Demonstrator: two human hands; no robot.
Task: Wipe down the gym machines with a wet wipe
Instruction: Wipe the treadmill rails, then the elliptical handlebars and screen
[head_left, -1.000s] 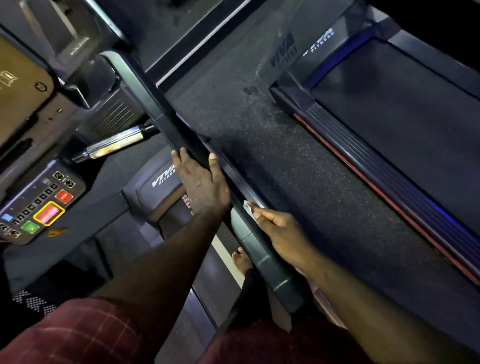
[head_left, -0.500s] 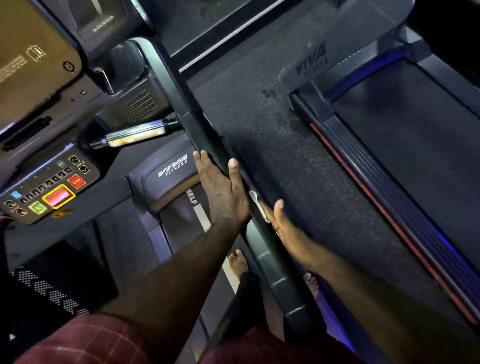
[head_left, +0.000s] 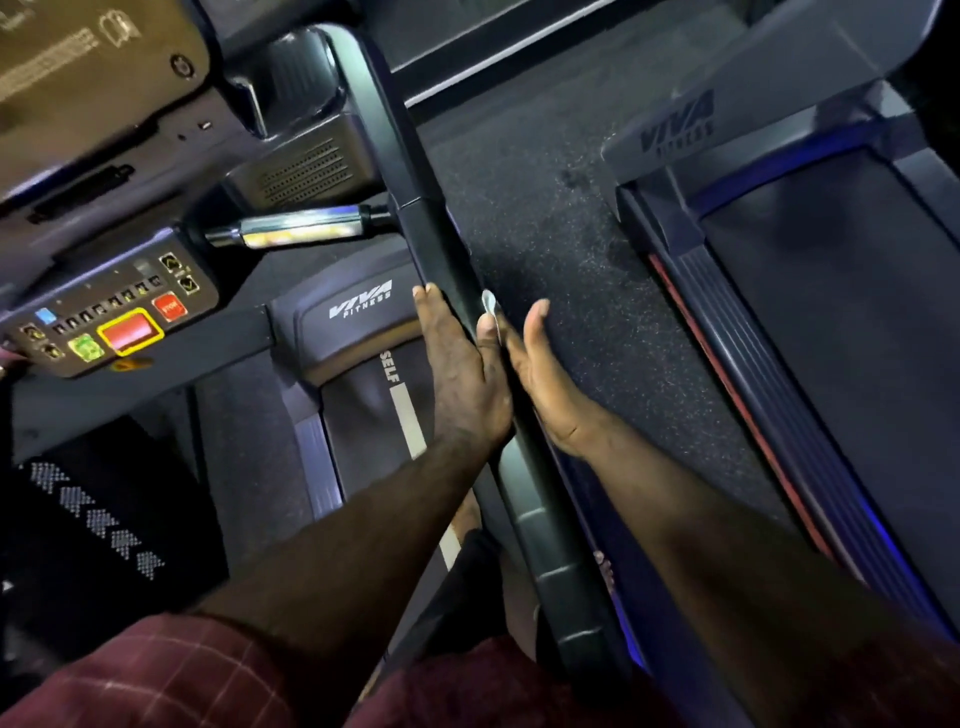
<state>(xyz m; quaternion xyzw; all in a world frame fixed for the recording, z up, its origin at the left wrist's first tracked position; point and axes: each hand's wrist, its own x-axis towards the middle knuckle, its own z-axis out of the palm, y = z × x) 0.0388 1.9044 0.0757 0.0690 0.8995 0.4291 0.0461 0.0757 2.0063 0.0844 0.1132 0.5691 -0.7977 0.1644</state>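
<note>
— Where is the wet wipe (head_left: 490, 305)?

— On the outer, right-hand side of the dark handrail (head_left: 431, 234), about halfway along it. Only a small white bit shows, sticking up between the rail and the fingers of the right hand (head_left: 545, 379).

— How is that hand's grip?

— Spread. The fingers run straight along the rail's side and press the wipe flat against it. The thumb stands off to the right, touching nothing.

— And the left hand (head_left: 465, 379)?

— It lies over the same rail, just beside the right one. The fingers stretch straight along the inner edge and the thumb rests on the top, its tip right at the wipe. The grip is loose and flat, not clenched.

— What's around them?

— To the left of the rail is the treadmill belt (head_left: 358, 431), marked VIVA FITNESS at its head. Above it is the control panel (head_left: 104, 312) with red and green buttons. A silver bar (head_left: 301, 231) joins the rail near its upper end. Right of the rail is speckled dark floor (head_left: 545, 208), then a second treadmill (head_left: 831, 312) with a red stripe along its edge.
</note>
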